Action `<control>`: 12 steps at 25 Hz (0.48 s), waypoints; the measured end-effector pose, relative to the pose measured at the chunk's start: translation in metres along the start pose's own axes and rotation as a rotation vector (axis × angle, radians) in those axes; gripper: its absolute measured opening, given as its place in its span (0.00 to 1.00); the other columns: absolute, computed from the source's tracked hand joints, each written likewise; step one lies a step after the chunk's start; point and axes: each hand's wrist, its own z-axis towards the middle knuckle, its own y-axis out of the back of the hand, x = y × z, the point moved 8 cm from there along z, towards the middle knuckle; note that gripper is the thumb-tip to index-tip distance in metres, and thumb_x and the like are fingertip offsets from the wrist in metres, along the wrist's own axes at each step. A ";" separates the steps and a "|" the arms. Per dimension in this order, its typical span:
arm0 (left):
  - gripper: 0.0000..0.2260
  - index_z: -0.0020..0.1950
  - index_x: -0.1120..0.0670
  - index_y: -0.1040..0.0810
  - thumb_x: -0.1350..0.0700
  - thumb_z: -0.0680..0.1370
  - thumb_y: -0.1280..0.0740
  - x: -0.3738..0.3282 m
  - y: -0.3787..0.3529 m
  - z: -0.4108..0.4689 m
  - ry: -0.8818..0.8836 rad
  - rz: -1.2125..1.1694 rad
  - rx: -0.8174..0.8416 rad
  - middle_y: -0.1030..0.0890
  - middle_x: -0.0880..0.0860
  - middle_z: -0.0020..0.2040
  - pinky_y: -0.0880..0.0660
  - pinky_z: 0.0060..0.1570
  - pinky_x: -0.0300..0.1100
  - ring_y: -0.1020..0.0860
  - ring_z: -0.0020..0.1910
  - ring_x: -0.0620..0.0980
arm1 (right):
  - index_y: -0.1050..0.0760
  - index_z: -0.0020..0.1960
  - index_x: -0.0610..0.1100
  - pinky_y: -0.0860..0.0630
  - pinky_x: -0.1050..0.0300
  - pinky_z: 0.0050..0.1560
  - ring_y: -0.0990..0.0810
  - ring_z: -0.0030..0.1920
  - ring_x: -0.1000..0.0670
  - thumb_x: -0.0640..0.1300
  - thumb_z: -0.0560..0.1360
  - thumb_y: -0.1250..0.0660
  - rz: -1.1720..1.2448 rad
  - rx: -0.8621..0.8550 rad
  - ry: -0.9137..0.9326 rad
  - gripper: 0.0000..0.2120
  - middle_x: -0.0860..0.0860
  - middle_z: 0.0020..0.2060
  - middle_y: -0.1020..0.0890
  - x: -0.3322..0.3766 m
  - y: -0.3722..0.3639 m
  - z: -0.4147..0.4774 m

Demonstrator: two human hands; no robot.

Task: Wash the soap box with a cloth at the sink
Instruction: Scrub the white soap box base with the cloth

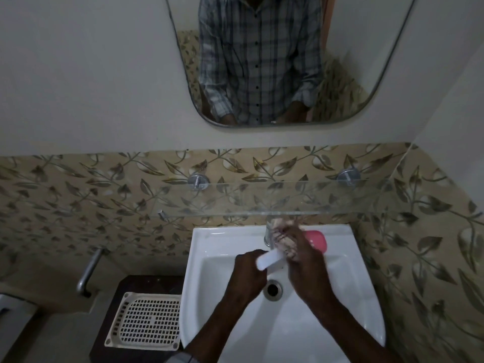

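Over the white sink [209,297] my left hand [248,273] grips a white soap box [269,260] by its left end. My right hand [306,260] holds a pale patterned cloth [284,241] bunched against the box's right end, just below the tap [268,235]. The cloth is blurred. Most of the box's right part is hidden behind the cloth and fingers.
A pink soap [317,239] lies on the sink's back ledge at the right. The drain [272,289] sits between my wrists. A white perforated tray [146,320] rests on a dark stand to the left. A glass shelf [288,203] juts out above the sink, below a mirror [262,61].
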 end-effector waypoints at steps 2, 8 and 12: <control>0.17 0.69 0.63 0.26 0.69 0.80 0.39 -0.006 -0.009 -0.006 -0.002 -0.091 0.031 0.16 0.52 0.58 0.27 0.44 0.22 0.17 0.52 0.39 | 0.25 0.68 0.48 0.35 0.47 0.70 0.26 0.69 0.44 0.28 0.71 0.30 -0.298 0.148 0.271 0.29 0.46 0.68 0.23 0.025 -0.044 -0.013; 0.07 0.37 0.59 0.20 0.66 0.73 0.35 0.003 0.005 -0.005 -0.097 -0.096 -0.046 0.15 0.50 0.37 0.26 0.36 0.35 0.19 0.37 0.38 | 0.33 0.74 0.45 0.47 0.45 0.77 0.43 0.77 0.54 0.28 0.73 0.36 -0.209 0.334 0.177 0.31 0.52 0.74 0.33 -0.004 -0.041 -0.016; 0.08 0.34 0.51 0.21 0.56 0.73 0.36 0.011 0.015 -0.009 -0.063 -0.273 -0.091 0.18 0.46 0.30 0.28 0.29 0.39 0.22 0.30 0.37 | 0.43 0.79 0.43 0.54 0.42 0.78 0.48 0.79 0.46 0.33 0.72 0.35 -0.329 0.403 0.437 0.38 0.48 0.79 0.42 0.024 -0.061 -0.043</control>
